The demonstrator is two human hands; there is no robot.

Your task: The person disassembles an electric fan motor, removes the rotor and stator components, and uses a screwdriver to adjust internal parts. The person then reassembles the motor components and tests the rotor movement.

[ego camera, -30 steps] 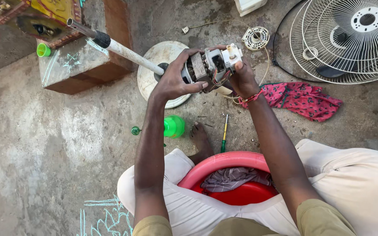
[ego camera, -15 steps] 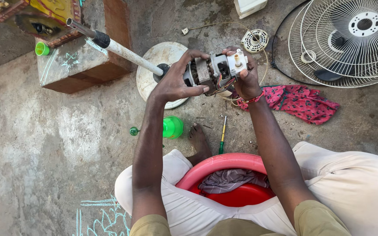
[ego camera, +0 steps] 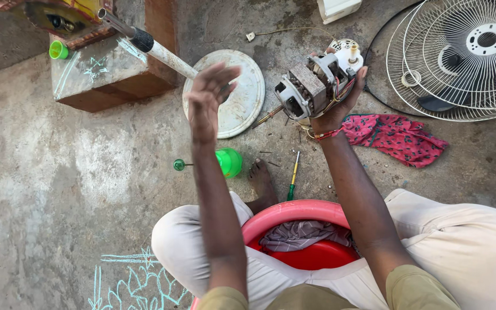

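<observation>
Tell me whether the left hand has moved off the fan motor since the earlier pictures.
Yes. The left hand has let go of the fan motor and swung left, now open over the round white disc; only the right hand holds the motor.

No package, sign or screen shows on the concrete floor (ego camera: 58, 189), and the only label-like thing is a yellow printed panel (ego camera: 73, 8) at the top left edge, largely cut off by the frame.
</observation>
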